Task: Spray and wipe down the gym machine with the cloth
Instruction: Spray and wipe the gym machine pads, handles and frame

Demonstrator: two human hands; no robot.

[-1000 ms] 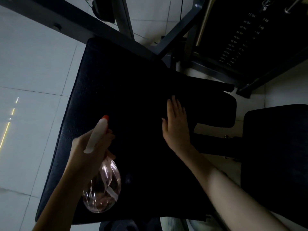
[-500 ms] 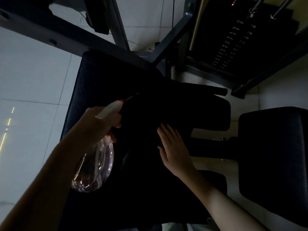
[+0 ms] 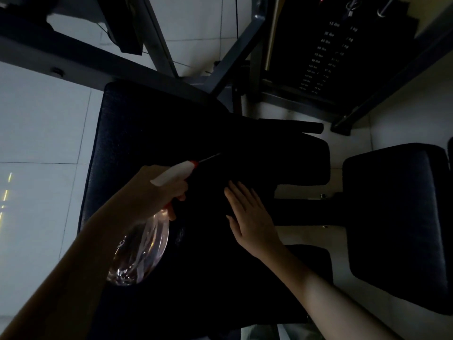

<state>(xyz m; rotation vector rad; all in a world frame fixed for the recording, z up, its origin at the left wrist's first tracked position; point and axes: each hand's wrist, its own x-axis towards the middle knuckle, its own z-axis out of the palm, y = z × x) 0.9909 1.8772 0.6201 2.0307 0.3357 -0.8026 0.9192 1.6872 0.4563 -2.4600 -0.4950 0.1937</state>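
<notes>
Clear spray bottle (image 3: 142,251), gripped by left hand (image 3: 152,190), nozzle (image 3: 193,164) aimed up-right; right hand (image 3: 252,222) flat on pad (image 3: 137,123).

Floor: big pale grey-white square tiles (image 3: 41,123) with thin dark lines between them. They show on the left, at the top and on the right.
Light: the room is dim. Short yellow streaks of light (image 3: 5,195) shine on the tiles at the far left edge.
Bars: thick dark grey metal bars (image 3: 98,69) cross the top, and some of them slant.
Weights: a black stack of flat metal plates (image 3: 318,52) with small white numbers is at the top right, near the bars.
Pad: a black padded block with rounded corners (image 3: 392,217) is on the right side.
</notes>
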